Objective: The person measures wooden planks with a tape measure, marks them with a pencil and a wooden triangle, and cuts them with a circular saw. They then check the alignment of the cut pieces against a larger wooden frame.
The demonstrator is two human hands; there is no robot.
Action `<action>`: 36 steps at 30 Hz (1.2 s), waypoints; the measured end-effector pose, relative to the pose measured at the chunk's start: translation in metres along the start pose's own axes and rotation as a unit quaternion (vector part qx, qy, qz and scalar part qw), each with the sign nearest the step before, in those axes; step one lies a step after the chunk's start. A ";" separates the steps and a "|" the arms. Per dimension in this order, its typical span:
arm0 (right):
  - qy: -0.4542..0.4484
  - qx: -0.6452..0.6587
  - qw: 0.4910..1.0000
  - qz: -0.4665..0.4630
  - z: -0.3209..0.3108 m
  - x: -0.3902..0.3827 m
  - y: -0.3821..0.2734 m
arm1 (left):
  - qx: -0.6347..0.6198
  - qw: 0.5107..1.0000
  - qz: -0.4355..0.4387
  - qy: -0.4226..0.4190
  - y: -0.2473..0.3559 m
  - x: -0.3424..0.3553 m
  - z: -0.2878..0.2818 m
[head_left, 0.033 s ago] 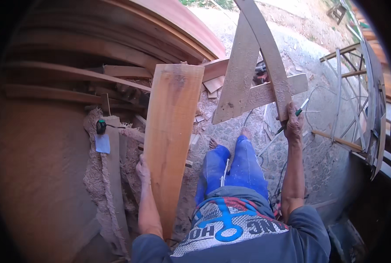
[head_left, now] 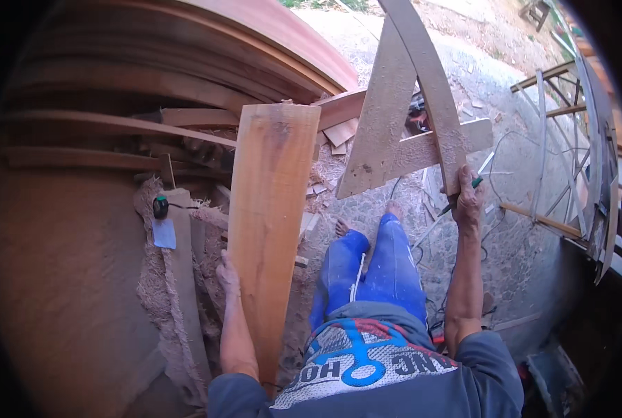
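My left hand is closed round the left edge of a pale, upright wooden board at the centre left. My right hand grips the lower end of an angled wooden frame, made of a curved strip, a wide tapered piece and a crosspiece, raised at the upper right. A green-handled item, too unclear to name, is also in that hand. Left of the board, a black and green tape measure and a light blue slip lie on a shaving-covered plank.
Stacked curved planks fill the upper left, with offcuts and shavings beside them. Below are my legs and bare feet on a rough floor, with cables and a partly hidden power tool. A lattice frame stands at the right.
The board in my left hand has shifted very slightly left and down, and the wooden frame in my right hand slightly right. Both grips look the same.
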State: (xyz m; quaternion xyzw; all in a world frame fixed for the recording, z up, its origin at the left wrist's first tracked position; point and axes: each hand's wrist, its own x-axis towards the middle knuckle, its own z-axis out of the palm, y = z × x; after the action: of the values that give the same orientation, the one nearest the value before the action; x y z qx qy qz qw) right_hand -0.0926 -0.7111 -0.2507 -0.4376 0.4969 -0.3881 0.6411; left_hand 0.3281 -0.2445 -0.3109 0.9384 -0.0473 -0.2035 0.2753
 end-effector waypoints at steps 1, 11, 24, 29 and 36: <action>0.024 0.031 0.999 0.001 -0.003 -0.002 0.013 | 0.037 0.999 -0.007 0.015 0.012 -0.003 0.002; 0.136 -0.003 0.983 0.122 -0.097 -0.014 0.192 | 0.033 0.991 -0.084 0.100 0.014 -0.004 0.016; 0.081 -0.036 0.970 0.226 -0.145 -0.022 0.294 | -0.077 0.982 -0.114 0.131 0.052 0.008 0.045; 0.054 -0.045 0.981 0.179 -0.137 -0.004 0.259 | -0.106 0.981 -0.100 0.131 0.093 0.024 0.067; -0.054 -0.074 0.985 0.147 -0.097 -0.002 0.171 | 0.052 0.978 -0.119 0.166 0.096 0.060 0.055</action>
State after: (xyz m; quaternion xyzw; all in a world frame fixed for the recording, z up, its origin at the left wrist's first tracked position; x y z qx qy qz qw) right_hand -0.1769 -0.6722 -0.4240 -0.4260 0.5482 -0.2274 0.6828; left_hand 0.3628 -0.3646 -0.3230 0.9711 0.1001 -0.0738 0.2038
